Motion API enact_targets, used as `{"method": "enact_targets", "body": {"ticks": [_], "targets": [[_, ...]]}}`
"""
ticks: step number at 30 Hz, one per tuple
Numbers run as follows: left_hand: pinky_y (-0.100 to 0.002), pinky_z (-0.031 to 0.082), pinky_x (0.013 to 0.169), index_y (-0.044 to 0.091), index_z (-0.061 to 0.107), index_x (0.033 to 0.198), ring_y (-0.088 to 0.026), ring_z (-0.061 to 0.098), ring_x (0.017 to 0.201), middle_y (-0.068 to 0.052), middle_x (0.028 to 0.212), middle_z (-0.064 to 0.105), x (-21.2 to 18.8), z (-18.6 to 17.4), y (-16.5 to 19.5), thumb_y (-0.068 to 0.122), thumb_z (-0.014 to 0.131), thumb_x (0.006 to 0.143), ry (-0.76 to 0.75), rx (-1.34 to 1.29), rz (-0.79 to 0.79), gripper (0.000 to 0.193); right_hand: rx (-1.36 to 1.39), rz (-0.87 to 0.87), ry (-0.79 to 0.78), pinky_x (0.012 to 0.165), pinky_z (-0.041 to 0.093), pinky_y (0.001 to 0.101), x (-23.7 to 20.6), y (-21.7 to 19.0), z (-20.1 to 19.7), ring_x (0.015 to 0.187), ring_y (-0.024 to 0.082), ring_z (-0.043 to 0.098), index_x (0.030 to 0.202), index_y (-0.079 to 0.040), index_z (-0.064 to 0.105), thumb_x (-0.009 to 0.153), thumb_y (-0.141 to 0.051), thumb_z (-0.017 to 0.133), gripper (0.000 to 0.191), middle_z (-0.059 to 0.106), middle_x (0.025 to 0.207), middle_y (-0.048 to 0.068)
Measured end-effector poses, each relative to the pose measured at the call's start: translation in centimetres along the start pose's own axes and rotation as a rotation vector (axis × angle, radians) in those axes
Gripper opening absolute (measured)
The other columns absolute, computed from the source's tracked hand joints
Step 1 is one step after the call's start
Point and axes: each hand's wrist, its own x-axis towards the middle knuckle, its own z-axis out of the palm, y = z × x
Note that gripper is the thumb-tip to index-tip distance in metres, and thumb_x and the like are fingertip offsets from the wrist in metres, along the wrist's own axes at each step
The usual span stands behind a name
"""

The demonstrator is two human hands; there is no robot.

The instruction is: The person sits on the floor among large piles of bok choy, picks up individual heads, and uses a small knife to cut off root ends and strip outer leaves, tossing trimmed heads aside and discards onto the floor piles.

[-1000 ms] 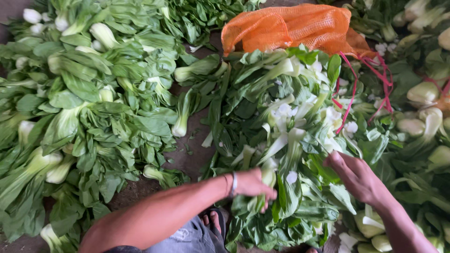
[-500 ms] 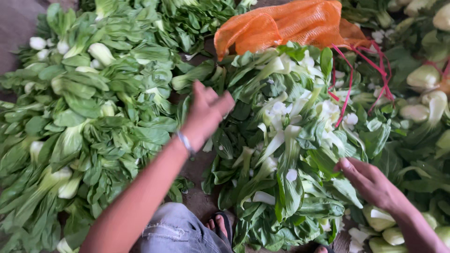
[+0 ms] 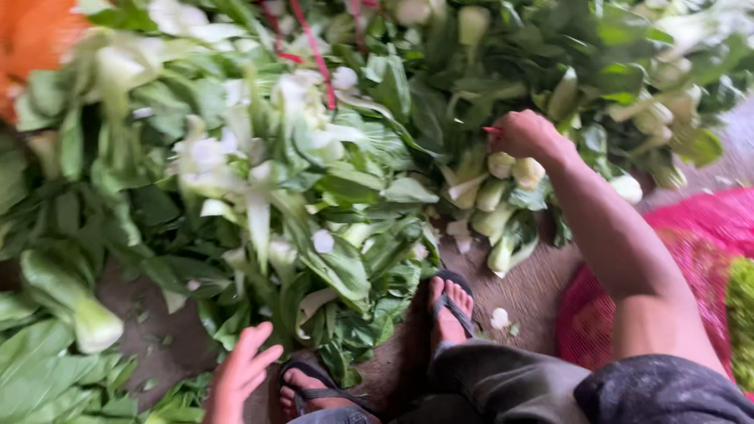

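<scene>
A big heap of bok choy (image 3: pixel 259 180), green leaves with white stems, lies on the ground in front of me. My left hand (image 3: pixel 239 373) hovers low at the heap's near edge, fingers apart and holding nothing, just beside my left foot. My right hand (image 3: pixel 528 135) reaches out to the right side of the heap, closed in a fist. A short red cord end (image 3: pixel 492 129) sticks out of that fist. Right below the fist lie several cut bok choy stems (image 3: pixel 503 177).
An orange mesh sack (image 3: pixel 31 39) lies at the top left and a pink mesh sack (image 3: pixel 707 235) at the right. Red cords (image 3: pixel 314 47) trail over the leaves. My sandalled feet (image 3: pixel 452 302) stand on bare brown floor. More bok choy (image 3: pixel 628 71) is piled at the back right.
The view has swung to the right. My left hand dropped from above the heap to low by my foot. My right hand moved up to the stems and closed.
</scene>
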Motion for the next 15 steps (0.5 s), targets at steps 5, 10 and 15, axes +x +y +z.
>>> {"method": "enact_targets", "body": {"ticks": [5,10,15], "targets": [[-0.048,0.034,0.116,0.019,0.039,0.157,-0.026,0.057,0.139,-0.002,0.162,0.05,4.1,-4.1,-6.8,0.06,0.035,0.095,0.037,-0.13,-0.072,0.074,-0.041,0.0,0.093,0.072,0.058,0.0488,-2.8,-1.4,0.4,0.086,0.034,0.073,0.102,-0.014,0.076,0.069,-0.053,0.086,0.053,0.074,0.094,0.012],[-0.049,0.043,0.106,0.01,0.028,0.161,-0.032,0.058,0.132,-0.014,0.162,0.042,1.0,-0.9,-3.7,0.052,0.06,0.084,-0.184,0.243,0.387,0.094,-0.21,0.223,-0.07,0.066,0.061,0.044,-3.3,-2.0,1.0,0.078,0.031,0.076,0.11,-0.007,0.073,0.077,-0.07,0.082,0.073,0.076,0.089,0.016],[-0.041,0.057,0.094,0.005,0.032,0.161,-0.03,0.067,0.122,-0.02,0.152,0.051,-5.8,2.7,2.7,0.055,0.074,0.087,-0.049,0.386,0.721,0.099,-0.193,0.152,0.03,0.07,0.062,0.0449,-2.4,-2.8,-0.4,0.077,0.033,0.076,0.108,-0.012,0.078,0.091,-0.062,0.072,0.053,0.075,0.086,0.016]]}}
